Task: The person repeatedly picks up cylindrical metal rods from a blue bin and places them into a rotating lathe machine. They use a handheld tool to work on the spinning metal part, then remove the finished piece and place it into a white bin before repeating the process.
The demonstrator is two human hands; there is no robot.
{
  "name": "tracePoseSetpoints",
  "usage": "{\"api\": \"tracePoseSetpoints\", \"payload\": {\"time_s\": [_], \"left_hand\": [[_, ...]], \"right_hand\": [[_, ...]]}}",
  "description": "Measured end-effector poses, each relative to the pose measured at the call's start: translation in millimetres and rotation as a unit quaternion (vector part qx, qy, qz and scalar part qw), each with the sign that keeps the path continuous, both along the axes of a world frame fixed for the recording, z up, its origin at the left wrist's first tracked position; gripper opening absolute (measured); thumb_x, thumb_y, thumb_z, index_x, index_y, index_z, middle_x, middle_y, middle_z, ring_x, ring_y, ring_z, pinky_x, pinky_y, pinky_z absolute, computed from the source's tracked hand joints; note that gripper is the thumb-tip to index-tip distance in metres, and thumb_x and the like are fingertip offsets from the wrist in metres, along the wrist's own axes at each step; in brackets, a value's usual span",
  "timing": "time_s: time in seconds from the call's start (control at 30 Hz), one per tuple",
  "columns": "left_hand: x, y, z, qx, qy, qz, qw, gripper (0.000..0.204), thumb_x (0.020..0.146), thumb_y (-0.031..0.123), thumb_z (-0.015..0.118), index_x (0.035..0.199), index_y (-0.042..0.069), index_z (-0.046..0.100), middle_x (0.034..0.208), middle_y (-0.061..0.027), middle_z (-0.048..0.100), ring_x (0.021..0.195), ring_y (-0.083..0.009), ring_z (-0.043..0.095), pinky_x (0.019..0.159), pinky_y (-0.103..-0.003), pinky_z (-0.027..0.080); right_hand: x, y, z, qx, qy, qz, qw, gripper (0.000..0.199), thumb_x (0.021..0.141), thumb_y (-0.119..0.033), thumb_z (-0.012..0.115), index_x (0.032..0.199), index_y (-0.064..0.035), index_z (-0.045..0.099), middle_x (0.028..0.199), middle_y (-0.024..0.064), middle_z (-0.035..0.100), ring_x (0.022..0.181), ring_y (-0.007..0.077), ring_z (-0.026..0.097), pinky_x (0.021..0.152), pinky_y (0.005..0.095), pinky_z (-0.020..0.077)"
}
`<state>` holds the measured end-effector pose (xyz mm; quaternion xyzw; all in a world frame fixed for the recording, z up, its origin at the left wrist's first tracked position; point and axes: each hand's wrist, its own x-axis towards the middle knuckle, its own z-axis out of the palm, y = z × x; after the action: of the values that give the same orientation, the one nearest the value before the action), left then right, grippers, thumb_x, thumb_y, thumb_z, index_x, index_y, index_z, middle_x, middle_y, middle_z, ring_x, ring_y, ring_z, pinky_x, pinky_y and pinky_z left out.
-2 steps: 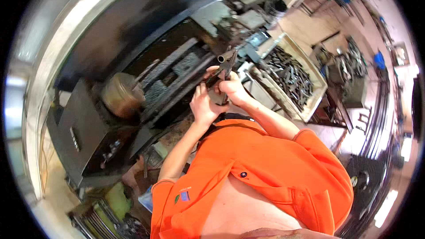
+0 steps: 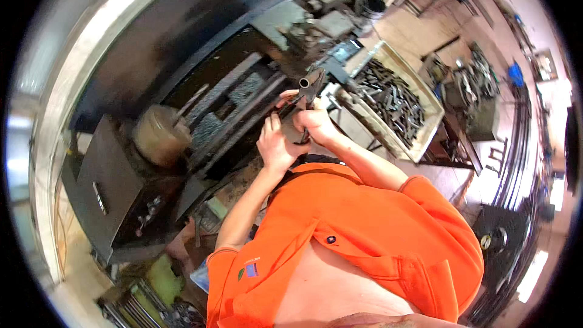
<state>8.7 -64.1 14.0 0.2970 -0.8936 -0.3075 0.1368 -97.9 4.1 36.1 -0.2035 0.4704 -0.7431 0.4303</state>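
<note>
In front of my body, both hands are close together over the near side of a lathe (image 2: 212, 109). My left hand (image 2: 279, 146) is closed around a short metal tube (image 2: 304, 83), whose round hollow end points up and away from me. A dark metal tool with narrow jaws, apparently a caliper (image 2: 313, 86), lies against the tube's right side. My right hand (image 2: 316, 124) is closed on this caliper, with the thumb and fingers bent around it. The fingers overlap, so the lower part of both things is hidden.
At the left is the lathe's round chuck (image 2: 159, 138) beside its dark headstock (image 2: 118, 188). A pale-rimmed tray (image 2: 432, 123) full of short dark metal pieces stands to my right. Long bars (image 2: 516, 152) lie at the far right, and a bucket (image 2: 371, 7) stands at the back.
The whole view has shifted slightly, with the surroundings sliding a little to the left. Both hands keep their hold on the tube and the caliper.
</note>
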Motion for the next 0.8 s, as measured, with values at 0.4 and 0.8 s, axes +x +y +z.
{"api": "tracePoseSetpoints", "payload": {"time_s": [0.4, 0.8], "left_hand": [[-71.8, 93.1, 23.0, -0.007, -0.050, -0.159, 0.986, 0.096, 0.048, 0.045, 0.079, 0.121, -0.003, 0.040, 0.106, -0.0191, 0.052, 0.096, -0.0344, 0.055, 0.080, -0.040, 0.046], [-91.2, 135.6, -13.0, 0.241, -0.038, -0.143, 0.959, 0.031, 0.071, 0.023, 0.069, 0.085, -0.002, 0.057, 0.071, -0.0136, 0.059, 0.064, -0.0258, 0.059, 0.059, -0.033, 0.047]], "right_hand": [[-64.7, 123.5, -27.1, -0.006, -0.138, -0.128, 0.982, 0.031, 0.069, -0.005, 0.041, 0.096, 0.0012, 0.054, 0.094, 0.0124, 0.061, 0.041, 0.0054, 0.034, 0.039, 0.0197, 0.0275], [-158.3, 240.2, -97.8, 0.050, -0.452, -0.081, 0.887, 0.033, 0.085, -0.017, 0.029, 0.101, 0.0058, 0.046, 0.096, 0.0204, 0.058, 0.040, 0.0042, 0.025, 0.036, 0.0190, 0.0245]]}}
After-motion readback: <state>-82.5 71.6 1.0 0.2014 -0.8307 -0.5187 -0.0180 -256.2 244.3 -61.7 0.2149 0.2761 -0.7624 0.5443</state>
